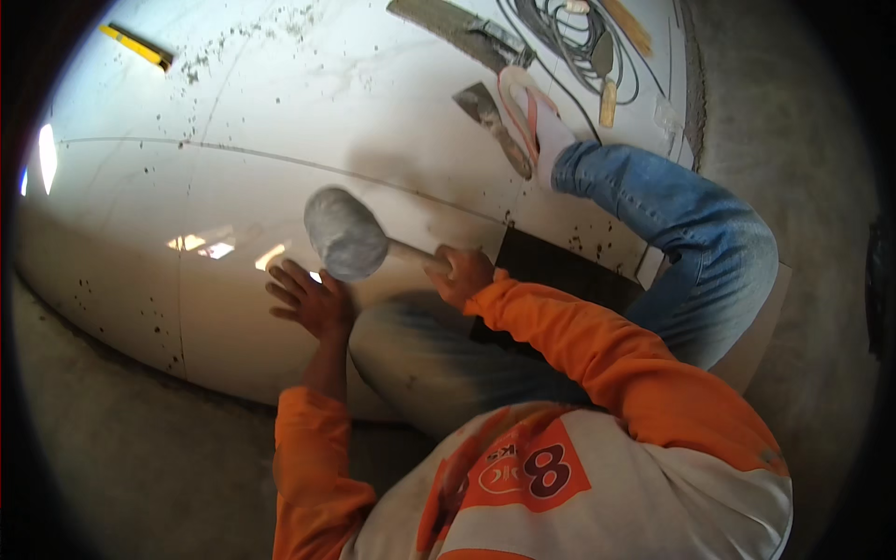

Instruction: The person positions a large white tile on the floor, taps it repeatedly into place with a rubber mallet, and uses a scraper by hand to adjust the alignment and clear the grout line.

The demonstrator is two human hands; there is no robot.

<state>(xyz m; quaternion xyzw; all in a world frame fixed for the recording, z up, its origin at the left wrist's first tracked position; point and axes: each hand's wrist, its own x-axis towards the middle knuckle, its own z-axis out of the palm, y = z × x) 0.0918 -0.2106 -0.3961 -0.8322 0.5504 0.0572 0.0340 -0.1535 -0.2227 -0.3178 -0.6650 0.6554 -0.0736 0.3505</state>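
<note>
My right hand [464, 277] is closed around the wooden handle of a rubber mallet [345, 233]. The mallet's thick grey head points left, above the glossy pale floor tiles [233, 317]; whether it touches them I cannot tell. Just below and left of the head, my left hand [311, 301] lies with its fingers spread on a tile, holding nothing. The handle's end is hidden in my right fist. Both forearms wear orange sleeves.
By my sandalled foot lies a putty knife [493, 129]. Farther off are a trowel [453, 28], a coiled cable [560, 42] and a pointed trowel [606, 75]. A yellow utility knife [137, 47] rests at the far left. A dark board [560, 266] sits beside my knee, and rough concrete [803, 373] borders the tiles.
</note>
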